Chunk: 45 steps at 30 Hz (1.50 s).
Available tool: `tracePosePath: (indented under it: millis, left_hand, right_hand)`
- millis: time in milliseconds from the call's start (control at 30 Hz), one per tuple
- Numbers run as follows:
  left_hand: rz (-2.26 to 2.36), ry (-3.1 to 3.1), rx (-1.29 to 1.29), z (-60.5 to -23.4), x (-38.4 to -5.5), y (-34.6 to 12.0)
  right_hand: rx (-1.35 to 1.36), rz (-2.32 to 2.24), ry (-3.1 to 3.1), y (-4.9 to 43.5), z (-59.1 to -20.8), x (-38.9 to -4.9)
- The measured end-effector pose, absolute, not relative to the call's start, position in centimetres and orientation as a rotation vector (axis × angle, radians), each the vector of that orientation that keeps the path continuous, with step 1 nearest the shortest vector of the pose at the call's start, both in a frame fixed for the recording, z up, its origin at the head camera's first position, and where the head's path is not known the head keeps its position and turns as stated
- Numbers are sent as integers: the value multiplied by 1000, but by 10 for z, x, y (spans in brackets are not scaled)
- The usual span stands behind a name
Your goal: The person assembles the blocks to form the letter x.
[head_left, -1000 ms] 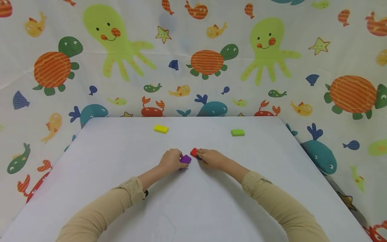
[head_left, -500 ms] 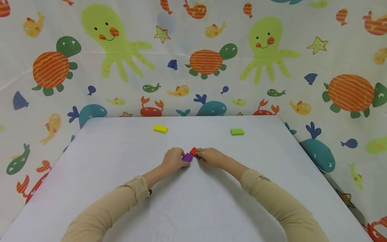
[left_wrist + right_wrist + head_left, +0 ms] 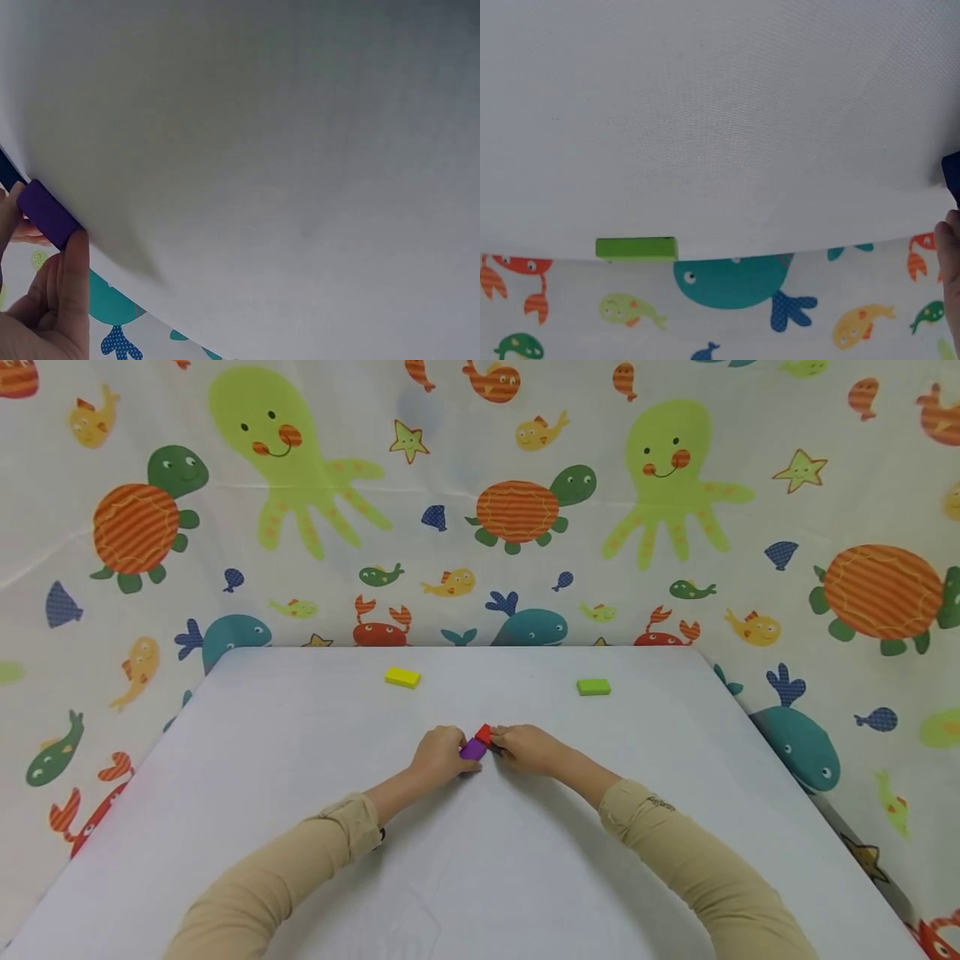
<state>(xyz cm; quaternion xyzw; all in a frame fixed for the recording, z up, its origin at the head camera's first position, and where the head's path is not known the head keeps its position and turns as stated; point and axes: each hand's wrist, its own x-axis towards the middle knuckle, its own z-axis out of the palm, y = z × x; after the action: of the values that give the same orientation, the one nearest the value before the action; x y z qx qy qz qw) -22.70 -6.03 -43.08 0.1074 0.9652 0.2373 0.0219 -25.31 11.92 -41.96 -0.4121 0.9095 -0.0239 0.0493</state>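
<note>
My left hand [image 3: 441, 753] pinches a purple block [image 3: 474, 750] between thumb and fingers near the middle of the table, and the left wrist view shows the same purple block [image 3: 49, 214] in its grip. A red block [image 3: 483, 735] lies against the purple one's far end. Opposite, my right hand [image 3: 528, 750] holds a dark blue block [image 3: 952, 176], mostly hidden under its fingers in the head view, with its fingertips at the red block's edge. Part of the right hand [image 3: 949, 259] shows at the edge of the right wrist view.
A yellow block [image 3: 402, 677] lies farther back on the left of the white table [image 3: 465, 877]. A green block [image 3: 593, 687] lies back on the right. Behind the table hangs a curtain [image 3: 450, 435] printed with sea animals.
My left hand has moved the purple block right, closing the gap to the red block. My right hand has stayed nearly in place. The yellow and green blocks have not moved.
</note>
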Motion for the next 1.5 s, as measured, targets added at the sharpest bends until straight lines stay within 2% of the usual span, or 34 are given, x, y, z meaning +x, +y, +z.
tracePosePath:
  millis: [1500]
  left_hand:
    - [746,2974,423,-434,-235,-61]
  right_hand:
    - [-1320,-178,2717,120,-425,-268]
